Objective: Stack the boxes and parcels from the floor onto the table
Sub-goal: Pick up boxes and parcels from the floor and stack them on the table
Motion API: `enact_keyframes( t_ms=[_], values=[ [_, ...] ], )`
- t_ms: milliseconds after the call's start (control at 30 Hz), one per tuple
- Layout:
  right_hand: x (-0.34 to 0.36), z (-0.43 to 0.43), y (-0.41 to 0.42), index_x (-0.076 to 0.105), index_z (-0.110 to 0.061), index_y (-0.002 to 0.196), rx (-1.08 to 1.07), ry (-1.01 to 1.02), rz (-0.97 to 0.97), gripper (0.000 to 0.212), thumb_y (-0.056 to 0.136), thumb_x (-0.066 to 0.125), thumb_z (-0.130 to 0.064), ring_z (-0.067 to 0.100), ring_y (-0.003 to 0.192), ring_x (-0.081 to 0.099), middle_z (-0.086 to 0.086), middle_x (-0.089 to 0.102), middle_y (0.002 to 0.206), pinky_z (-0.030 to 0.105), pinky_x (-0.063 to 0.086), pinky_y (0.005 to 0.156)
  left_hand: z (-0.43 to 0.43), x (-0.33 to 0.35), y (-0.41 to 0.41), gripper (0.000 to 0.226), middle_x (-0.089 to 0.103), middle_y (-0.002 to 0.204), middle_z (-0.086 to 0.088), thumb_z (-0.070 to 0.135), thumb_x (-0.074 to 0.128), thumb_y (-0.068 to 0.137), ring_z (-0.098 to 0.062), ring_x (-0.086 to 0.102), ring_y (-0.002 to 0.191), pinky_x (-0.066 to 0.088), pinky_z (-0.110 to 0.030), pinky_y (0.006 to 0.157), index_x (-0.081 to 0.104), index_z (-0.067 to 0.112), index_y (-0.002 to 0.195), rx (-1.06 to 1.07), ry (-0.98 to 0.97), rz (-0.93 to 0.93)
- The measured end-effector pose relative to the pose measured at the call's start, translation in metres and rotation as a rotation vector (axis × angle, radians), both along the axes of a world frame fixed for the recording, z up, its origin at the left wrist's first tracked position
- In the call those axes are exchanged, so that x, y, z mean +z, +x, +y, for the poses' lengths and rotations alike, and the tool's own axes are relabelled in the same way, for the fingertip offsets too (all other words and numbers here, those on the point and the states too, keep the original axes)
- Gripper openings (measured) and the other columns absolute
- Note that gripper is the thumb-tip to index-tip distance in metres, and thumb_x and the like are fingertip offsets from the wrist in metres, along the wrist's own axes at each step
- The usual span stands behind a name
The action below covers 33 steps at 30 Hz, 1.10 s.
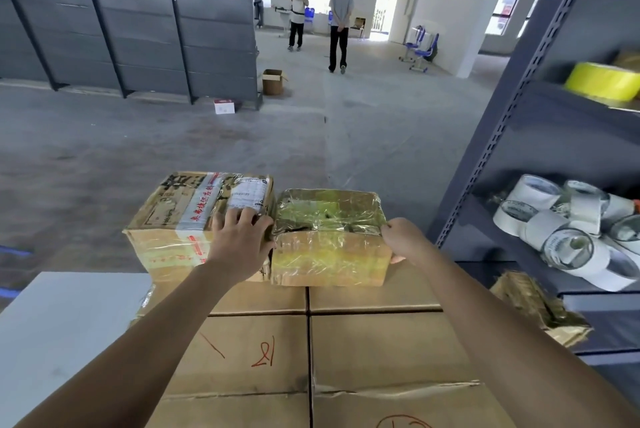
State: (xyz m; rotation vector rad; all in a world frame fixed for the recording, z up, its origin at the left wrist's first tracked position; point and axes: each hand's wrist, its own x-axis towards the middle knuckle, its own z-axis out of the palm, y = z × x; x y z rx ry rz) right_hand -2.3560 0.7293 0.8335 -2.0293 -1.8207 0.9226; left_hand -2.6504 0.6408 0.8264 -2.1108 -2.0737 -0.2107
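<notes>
cartons were seen from above, packed in a flat layer on a pale surface. two smaller items were set side by side, touching, at the layer's far edge. the tape-wrapped parcel, glossy and yellowish, was held on the right: the right hand was curled round its right end, thumb on top. the left hand was spread fairly wide, fingers laid flat on the labelled box and the thumb side pressed to the parcel's left end; nothing was gripped by it. an open carton and a small white box were seen on the floor well beyond, so the task was judged unfinished.

risk was judged to lie mostly at that far edge: a push too far could send either item over it. the slick film could let the parcel slide out of a one-sided grip. the labelled box looked dented and appeared to sit right at the layer's left corner, so a nudge might tip it. a shelf close on the right, loaded with tape rolls, could be knocked by the right elbow.

red chinese characters were printed along a tape strip on the labelled box, and large black ones on its top; none were read with confidence. its white shipping label was too fine to read. red pen scribbles were marked on the cartons. no brand was made out.
</notes>
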Motion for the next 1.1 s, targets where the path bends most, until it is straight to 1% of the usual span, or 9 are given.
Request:
enact_keyframes(
  t_ms=[33,100,167,233,333,700,867,1000,1100],
  values=[
    [0.002,-0.003,-0.003,0.06,0.002,0.105,0.015,0.021,-0.064,0.031,0.1,0.035,-0.014,0.031,0.08,0.07,0.015,0.062,0.085,0.028,0.051,0.058,0.0,0.001,0.0,0.049,0.046,0.13,-0.001,0.054,0.043,0.092,-0.028,0.039,0.124,0.023,-0.053,0.112,0.041,0.03,0.135,-0.001,-0.003,-0.002],
    [0.005,-0.007,-0.008,0.06,0.003,0.106,0.018,0.089,-0.21,0.027,0.098,0.037,-0.008,0.029,0.085,0.062,0.018,0.063,0.103,0.031,0.045,0.062,0.0,0.004,0.0,0.056,0.047,0.129,-0.004,0.055,0.043,0.091,-0.03,0.042,0.122,0.026,-0.054,0.11,0.038,0.026,0.138,0.001,-0.002,0.0],
    [0.007,-0.009,-0.009,0.055,-0.001,0.116,0.012,0.163,-0.288,0.027,0.099,0.037,-0.012,0.028,0.09,0.055,0.015,0.057,0.115,0.033,0.042,0.069,0.001,0.008,-0.001,0.061,0.05,0.128,-0.007,0.056,0.044,0.09,-0.031,0.044,0.121,0.031,-0.053,0.108,0.037,0.02,0.139,0.011,0.008,-0.031],
    [0.01,-0.012,-0.009,0.052,-0.006,0.119,0.018,0.204,-0.322,0.029,0.1,0.036,-0.022,0.033,0.099,0.056,0.013,0.053,0.118,0.04,0.048,0.079,0.001,0.012,-0.003,0.06,0.051,0.127,-0.009,0.055,0.044,0.09,-0.032,0.045,0.121,0.034,-0.052,0.106,0.038,0.018,0.137,0.016,0.009,-0.07],
    [0.013,-0.018,-0.009,0.053,-0.011,0.118,0.012,0.265,-0.314,0.032,0.101,0.035,-0.031,0.033,0.099,0.057,0.011,0.05,0.117,0.044,0.05,0.085,-0.002,0.016,-0.007,0.055,0.05,0.126,-0.009,0.052,0.046,0.09,-0.032,0.045,0.12,0.036,-0.05,0.104,0.043,0.017,0.134,-0.003,0.007,-0.092],
    [0.009,-0.075,-0.037,0.048,-0.013,0.13,-0.097,0.392,-0.385,0.036,0.1,0.036,-0.028,0.032,0.112,0.05,0.013,0.045,0.127,0.042,0.044,0.088,-0.024,0.025,-0.01,0.036,0.053,0.117,-0.015,0.022,0.051,0.089,-0.035,0.047,0.113,0.04,-0.048,0.097,0.055,0.009,0.122,-0.163,0.193,-0.217],
    [0.005,-0.111,-0.044,0.043,-0.02,0.139,-0.013,0.403,-0.308,0.041,0.099,0.038,-0.025,0.026,0.125,0.043,0.009,0.04,0.138,0.04,0.042,0.095,-0.055,0.018,-0.003,0.038,0.049,0.123,-0.014,0.022,0.048,0.091,-0.033,0.042,0.117,0.039,-0.046,0.1,0.051,0.01,0.127,-0.188,0.141,-0.315],
    [0.003,-0.14,-0.048,0.045,-0.023,0.138,0.029,0.437,-0.309,0.039,0.1,0.039,-0.028,0.027,0.112,0.052,0.007,0.042,0.137,0.035,0.043,0.084,-0.091,0.016,0.002,0.039,0.043,0.131,-0.012,0.021,0.051,0.09,-0.032,0.037,0.124,0.039,-0.045,0.101,0.049,0.014,0.128,-0.141,0.086,-0.343],
    [-0.001,-0.164,-0.053,0.044,-0.023,0.137,0.095,0.387,-0.182,0.037,0.1,0.04,-0.028,0.027,0.104,0.056,0.008,0.042,0.137,0.038,0.047,0.088,-0.122,0.011,0.005,0.039,0.041,0.132,-0.01,0.024,0.051,0.092,-0.029,0.035,0.126,0.038,-0.043,0.102,0.048,0.017,0.13,-0.057,0.03,-0.395]
  ],
)
